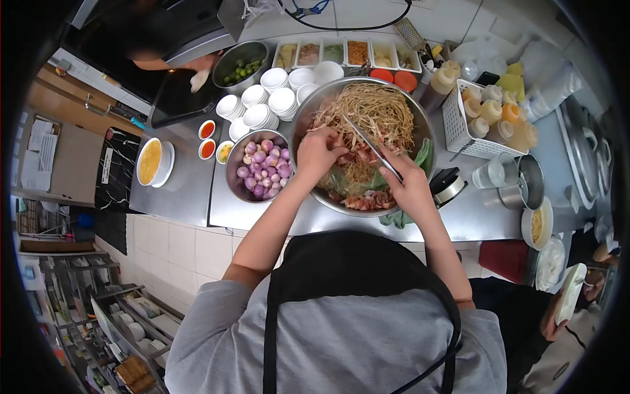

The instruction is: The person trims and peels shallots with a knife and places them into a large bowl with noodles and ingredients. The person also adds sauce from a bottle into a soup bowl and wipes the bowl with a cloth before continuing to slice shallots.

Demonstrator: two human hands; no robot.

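A large steel bowl (pixel 430 118) holds a heap of long, thin, tan root-like strands (pixel 384 108), with reddish-pink pieces (pixel 374 200) lower down. My right hand (pixel 408 184) grips a knife (pixel 364 136) by its dark handle, the blade slanting up and left over the bowl. My left hand (pixel 319 154) is over the bowl's left side, fingertips pinched together beside the blade; what they hold is too small to make out. Some green plastic or leaf-like material (pixel 424 152) lies at the bowl's right inner side.
Purple shallots (pixel 264 165) fill a smaller bowl on the left. Stacked white bowls (pixel 282 100) and ingredient trays (pixel 357 52) stand behind. A white basket (pixel 456 121) of sauce bottles is on the right. Another person's hand (pixel 200 65) shows at upper left; someone else stands at lower right.
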